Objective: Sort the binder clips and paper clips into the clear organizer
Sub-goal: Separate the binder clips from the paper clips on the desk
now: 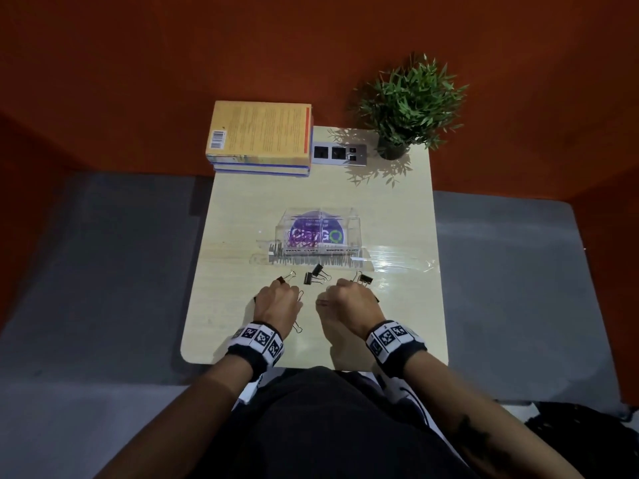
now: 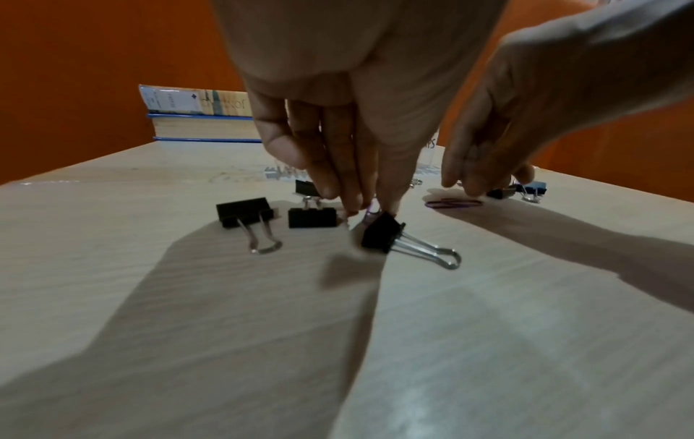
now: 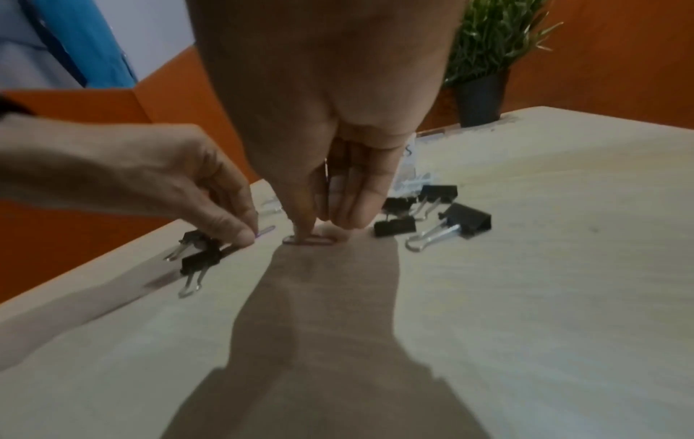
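Observation:
The clear organizer stands mid-table, with purple paper clips in its left compartment. Several black binder clips lie loose in front of it, among them one at centre, one by my right hand and one beside my left fingertips. My left hand points down and pinches a purple paper clip between thumb and fingers. My right hand also points down, its thumb tip touching a paper clip that lies flat on the table.
A stack of books, a socket panel and a potted plant stand along the table's far edge. Another binder clip lies near my left wrist. A shiny film strip runs right of the organizer.

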`<state>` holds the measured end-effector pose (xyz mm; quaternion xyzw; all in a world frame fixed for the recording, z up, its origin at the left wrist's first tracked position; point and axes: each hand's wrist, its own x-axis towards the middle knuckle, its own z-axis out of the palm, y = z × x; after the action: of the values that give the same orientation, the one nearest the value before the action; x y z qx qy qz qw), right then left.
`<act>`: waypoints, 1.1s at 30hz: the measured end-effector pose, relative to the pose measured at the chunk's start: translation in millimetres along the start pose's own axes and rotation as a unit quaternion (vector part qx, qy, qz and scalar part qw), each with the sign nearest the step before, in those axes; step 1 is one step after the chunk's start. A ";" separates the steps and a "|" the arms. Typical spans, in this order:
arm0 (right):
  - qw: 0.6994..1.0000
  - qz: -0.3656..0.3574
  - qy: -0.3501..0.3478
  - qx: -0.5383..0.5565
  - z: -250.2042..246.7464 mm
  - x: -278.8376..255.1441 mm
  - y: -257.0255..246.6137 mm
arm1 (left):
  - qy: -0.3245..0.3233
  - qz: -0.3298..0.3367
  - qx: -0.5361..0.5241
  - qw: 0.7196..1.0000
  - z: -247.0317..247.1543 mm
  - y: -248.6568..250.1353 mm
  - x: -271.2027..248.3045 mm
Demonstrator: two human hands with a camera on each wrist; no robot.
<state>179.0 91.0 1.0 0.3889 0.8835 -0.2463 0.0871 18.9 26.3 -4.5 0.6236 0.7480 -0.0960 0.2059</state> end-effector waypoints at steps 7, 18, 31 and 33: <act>0.998 0.056 0.002 0.032 5.9 6.4 -6.3 | -0.055 -0.077 -0.032 0.995 -12.6 13.2 13.2; 0.996 0.067 -0.057 0.028 11.0 16.9 -9.8 | -0.055 -0.082 -0.114 0.989 -2.2 14.1 21.2; 0.997 0.050 0.030 0.047 20.0 7.9 -15.7 | 0.095 -0.036 -0.214 0.972 -42.4 -0.1 11.8; 0.994 0.078 0.030 0.072 21.0 9.5 -15.3 | 0.139 -0.031 -0.219 0.965 -60.6 0.2 24.0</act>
<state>160.6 77.8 -14.8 0.4688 0.8328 -0.2898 0.0518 4.4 72.1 39.6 0.5473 0.7907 0.1516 0.2285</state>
